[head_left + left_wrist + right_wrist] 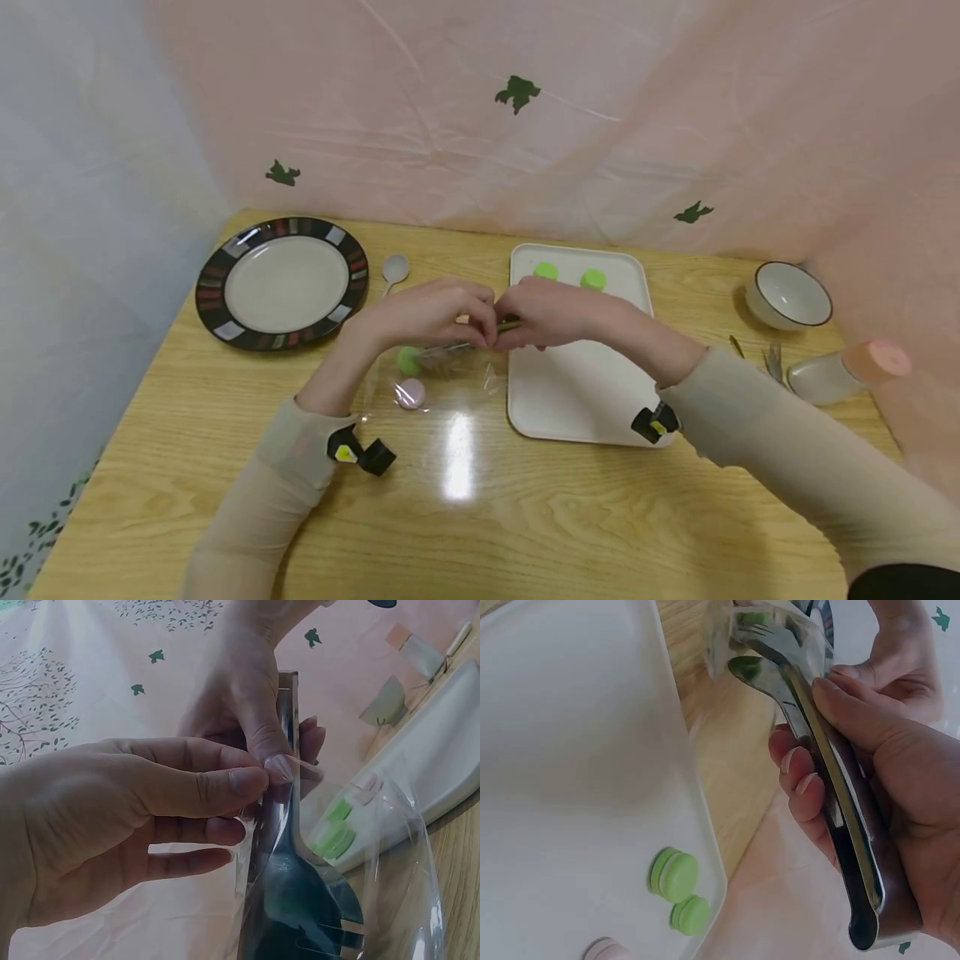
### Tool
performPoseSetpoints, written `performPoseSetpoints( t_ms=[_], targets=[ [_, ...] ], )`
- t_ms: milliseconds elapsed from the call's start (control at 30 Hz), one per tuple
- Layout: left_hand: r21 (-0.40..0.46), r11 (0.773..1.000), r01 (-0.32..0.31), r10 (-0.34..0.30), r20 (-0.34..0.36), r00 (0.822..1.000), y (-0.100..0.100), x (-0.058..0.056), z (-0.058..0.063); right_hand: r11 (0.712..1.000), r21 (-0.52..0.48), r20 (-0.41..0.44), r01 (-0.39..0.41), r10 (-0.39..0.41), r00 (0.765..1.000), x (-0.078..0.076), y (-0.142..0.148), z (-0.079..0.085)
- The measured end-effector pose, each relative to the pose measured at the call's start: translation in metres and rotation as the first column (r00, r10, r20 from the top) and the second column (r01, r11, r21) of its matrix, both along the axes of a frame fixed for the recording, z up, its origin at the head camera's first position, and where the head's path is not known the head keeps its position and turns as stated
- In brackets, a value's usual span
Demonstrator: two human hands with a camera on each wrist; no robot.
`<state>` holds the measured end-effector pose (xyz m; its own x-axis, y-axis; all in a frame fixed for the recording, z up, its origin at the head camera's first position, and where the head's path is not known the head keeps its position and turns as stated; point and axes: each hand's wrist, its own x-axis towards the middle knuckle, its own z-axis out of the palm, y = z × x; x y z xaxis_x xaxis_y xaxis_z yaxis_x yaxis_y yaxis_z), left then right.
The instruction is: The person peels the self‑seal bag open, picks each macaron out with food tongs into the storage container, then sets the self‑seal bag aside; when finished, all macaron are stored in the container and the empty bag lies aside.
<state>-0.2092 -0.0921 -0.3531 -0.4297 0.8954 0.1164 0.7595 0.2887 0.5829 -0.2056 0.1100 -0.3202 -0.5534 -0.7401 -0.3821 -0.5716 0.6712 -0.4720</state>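
My right hand (551, 312) grips a pair of metal serving tongs (832, 765), one end spoon-shaped and the other forked. Thumb and forefinger of my left hand (435, 312) pinch the edge of a clear plastic bag (409, 855) beside the tongs; its other fingers stay loosely bent. Both hands meet at mid-table, fingertips close together. The tongs' spoon and fork ends reach into the bag's mouth in the right wrist view. Through the film below the left hand show a green macaron (408, 360) and a pink macaron (411, 394).
Under the right forearm lies a white tray (570, 417) with green macarons (593, 279) at its far end. A dark-rimmed plate (285, 283) and a spoon (395, 268) are at left. At right stand a bowl (789, 296), a fork (773, 360) and a pink-topped bottle (825, 377).
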Motion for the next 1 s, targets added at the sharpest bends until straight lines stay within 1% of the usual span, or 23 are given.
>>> performPoseSetpoints(
  t_ms=[233, 433, 633, 733, 1000],
  targets=[
    [0.011, 1.000, 0.013, -0.014, 0.021, 1.000, 0.000, -0.001, 0.001, 0.998, -0.016, -0.025, 0.053, -0.053, 0.998, 0.004, -0.001, -0.008],
    [-0.010, 1.000, 0.006, -0.005, 0.019, 1.000, -0.001, -0.001, 0.002, 0.999, -0.050, -0.132, 0.018, -0.025, 0.991, 0.008, -0.003, -0.015],
    [-0.036, 0.999, -0.002, 0.002, 0.007, 1.000, -0.002, -0.002, 0.002, 0.997, -0.076, -0.204, -0.016, 0.000, 0.979, 0.010, -0.004, -0.021],
    [-0.041, 0.999, -0.008, 0.008, 0.012, 1.000, -0.003, -0.001, 0.002, 0.996, -0.080, -0.227, -0.031, 0.013, 0.974, 0.011, -0.004, -0.021],
    [-0.042, 0.999, -0.014, 0.014, 0.015, 1.000, -0.002, -0.001, 0.004, 0.995, -0.084, -0.235, -0.053, 0.032, 0.971, 0.012, -0.002, -0.017]
  ],
)
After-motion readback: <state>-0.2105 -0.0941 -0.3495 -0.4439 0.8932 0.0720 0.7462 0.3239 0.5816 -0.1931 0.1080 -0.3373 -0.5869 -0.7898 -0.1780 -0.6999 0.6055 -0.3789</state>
